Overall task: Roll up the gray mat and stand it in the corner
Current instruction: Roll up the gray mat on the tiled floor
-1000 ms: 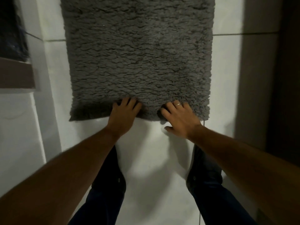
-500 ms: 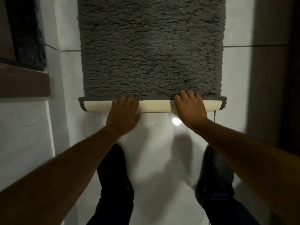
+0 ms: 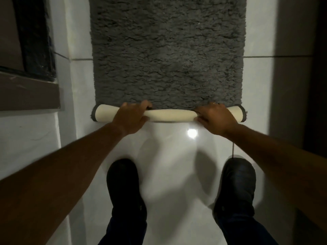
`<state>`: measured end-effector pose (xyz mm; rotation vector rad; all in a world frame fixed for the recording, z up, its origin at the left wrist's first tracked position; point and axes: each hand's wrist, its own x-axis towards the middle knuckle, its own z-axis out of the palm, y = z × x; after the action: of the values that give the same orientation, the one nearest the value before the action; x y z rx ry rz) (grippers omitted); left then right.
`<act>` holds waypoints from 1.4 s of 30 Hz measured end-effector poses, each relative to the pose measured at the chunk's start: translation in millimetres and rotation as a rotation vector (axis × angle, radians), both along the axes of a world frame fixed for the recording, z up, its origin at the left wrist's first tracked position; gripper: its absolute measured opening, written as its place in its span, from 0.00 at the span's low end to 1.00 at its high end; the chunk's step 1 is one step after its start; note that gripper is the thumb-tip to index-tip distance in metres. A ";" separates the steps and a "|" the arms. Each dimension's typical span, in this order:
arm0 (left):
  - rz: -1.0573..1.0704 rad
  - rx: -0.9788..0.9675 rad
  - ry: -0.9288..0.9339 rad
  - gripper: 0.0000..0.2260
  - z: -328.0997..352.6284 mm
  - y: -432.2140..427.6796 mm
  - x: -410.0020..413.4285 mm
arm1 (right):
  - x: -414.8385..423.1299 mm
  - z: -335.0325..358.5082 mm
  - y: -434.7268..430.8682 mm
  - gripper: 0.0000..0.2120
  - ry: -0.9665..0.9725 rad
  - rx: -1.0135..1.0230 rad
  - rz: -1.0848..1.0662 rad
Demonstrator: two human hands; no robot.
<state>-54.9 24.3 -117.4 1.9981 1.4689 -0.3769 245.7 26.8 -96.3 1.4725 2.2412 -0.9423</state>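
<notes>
A shaggy gray mat (image 3: 168,55) lies flat on the white tiled floor, stretching away from me. Its near edge is curled over into a thin roll (image 3: 169,115) that shows the cream underside. My left hand (image 3: 131,116) grips the roll left of its middle, fingers over the top. My right hand (image 3: 215,117) grips it right of the middle, a ring on one finger. Both ends of the roll stick out past my hands.
My two dark shoes (image 3: 126,188) (image 3: 235,184) stand on the glossy white floor (image 3: 169,156) just behind the roll. A white wall with a dark ledge (image 3: 28,92) runs along the left. A dark wall or door (image 3: 315,68) closes the right side.
The mat's near edge went from lying flat to folded over, then to a tighter roll. My hands went from resting flat on top to gripping around the roll.
</notes>
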 end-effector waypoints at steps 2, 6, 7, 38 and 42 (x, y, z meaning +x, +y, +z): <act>0.023 -0.131 -0.045 0.18 8.2 8.8 0.4 | 0.8 6.1 11.2 0.15 0.034 -0.123 -0.033; -0.111 0.168 0.096 0.12 14.4 0.4 10.9 | -6.0 0.9 30.1 0.13 -0.016 -0.115 -0.087; -0.128 0.272 0.155 0.13 13.5 -7.0 13.9 | -9.0 -2.6 31.2 0.12 -0.025 -0.072 -0.103; -0.046 0.134 0.283 0.32 26.7 -38.5 40.6 | 6.6 -7.2 10.9 0.23 -0.094 0.009 -0.055; -0.055 0.102 0.318 0.49 14.2 -50.0 42.0 | -8.0 -8.1 0.0 0.23 -0.080 0.312 -0.219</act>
<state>-12.9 -25.7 -103.2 2.1357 1.6545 -0.6820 237.7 26.7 -104.4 1.8845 2.2799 -0.5942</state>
